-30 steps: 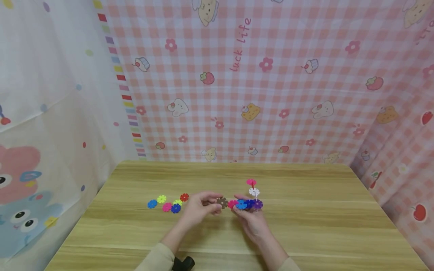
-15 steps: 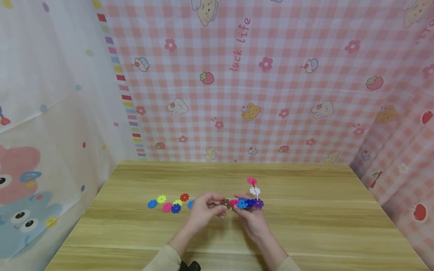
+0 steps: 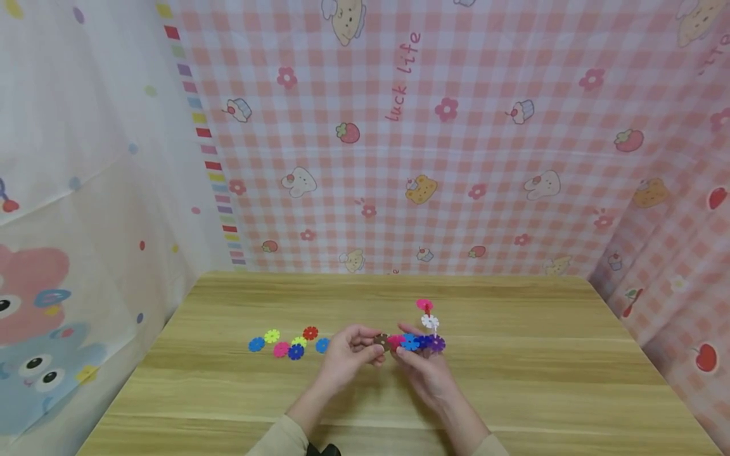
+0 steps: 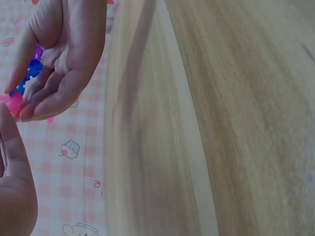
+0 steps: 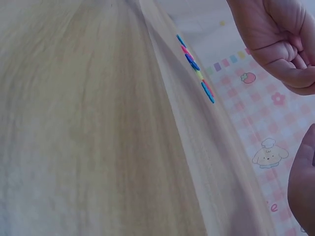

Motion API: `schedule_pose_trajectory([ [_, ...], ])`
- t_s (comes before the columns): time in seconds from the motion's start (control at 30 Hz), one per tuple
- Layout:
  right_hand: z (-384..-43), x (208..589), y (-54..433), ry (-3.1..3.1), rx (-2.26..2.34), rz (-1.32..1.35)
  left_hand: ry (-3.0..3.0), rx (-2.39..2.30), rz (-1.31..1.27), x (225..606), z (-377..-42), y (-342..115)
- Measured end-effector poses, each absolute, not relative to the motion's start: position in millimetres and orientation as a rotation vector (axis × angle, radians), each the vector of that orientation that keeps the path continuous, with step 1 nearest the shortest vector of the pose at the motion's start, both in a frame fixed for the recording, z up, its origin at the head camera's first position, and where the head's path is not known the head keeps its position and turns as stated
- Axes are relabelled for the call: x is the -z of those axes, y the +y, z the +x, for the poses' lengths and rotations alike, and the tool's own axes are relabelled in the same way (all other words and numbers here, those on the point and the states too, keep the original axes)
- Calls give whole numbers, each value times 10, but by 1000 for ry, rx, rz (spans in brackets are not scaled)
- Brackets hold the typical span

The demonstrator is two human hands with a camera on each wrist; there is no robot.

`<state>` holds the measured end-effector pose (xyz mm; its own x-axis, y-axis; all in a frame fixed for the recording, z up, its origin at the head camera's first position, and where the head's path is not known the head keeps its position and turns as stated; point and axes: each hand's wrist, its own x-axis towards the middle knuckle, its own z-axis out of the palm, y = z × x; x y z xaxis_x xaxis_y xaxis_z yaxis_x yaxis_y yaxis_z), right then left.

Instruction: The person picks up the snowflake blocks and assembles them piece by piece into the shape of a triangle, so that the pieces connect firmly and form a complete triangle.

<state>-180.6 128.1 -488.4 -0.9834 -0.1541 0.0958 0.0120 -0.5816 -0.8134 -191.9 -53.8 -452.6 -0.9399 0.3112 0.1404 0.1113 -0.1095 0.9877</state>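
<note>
My left hand [image 3: 345, 358] pinches a brown snowflake disc [image 3: 383, 342] between thumb and fingers. Against it sits the pink disc [image 3: 396, 342] at the left end of a joined chain; whether the two interlock I cannot tell. My right hand [image 3: 430, 373] grips that chain near its light blue disc [image 3: 409, 342], thumb in front. Dark blue and purple discs [image 3: 436, 343] continue it rightward. From the purple end a branch rises through a white disc [image 3: 430, 322] and a red one to a pink disc [image 3: 424, 304]. The left wrist view shows the chain's pink disc [image 4: 15, 102] between both hands.
Several loose snowflake discs lie on the wooden table [image 3: 542, 380] to the left, among them a red one [image 3: 310, 332], a dark blue one [image 3: 296, 351] and a light blue one [image 3: 322, 345]. A checked curtain [image 3: 485, 158] hangs behind the table. A black object [image 3: 324, 450] shows by the left sleeve.
My left hand has moved right, bringing the brown disc up to the chain's pink end. A loose light blue disc has come into sight behind it. The right hand has shifted slightly right.
</note>
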Motion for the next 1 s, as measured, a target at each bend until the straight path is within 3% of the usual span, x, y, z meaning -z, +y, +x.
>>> schedule_pose_trajectory([
  [0.27,-1799,4892,1272,1314,2686,-426,1985,-2222,492,4556,-1909,-486],
  [0.57,-1793,4880,1255,1358,2715,-300,2014,-2173,484,4587,-1895,-512],
  [1.0,-1795,4894,1289,1329,2731,-242,2468,-1835,446,4729,-2039,-1215],
])
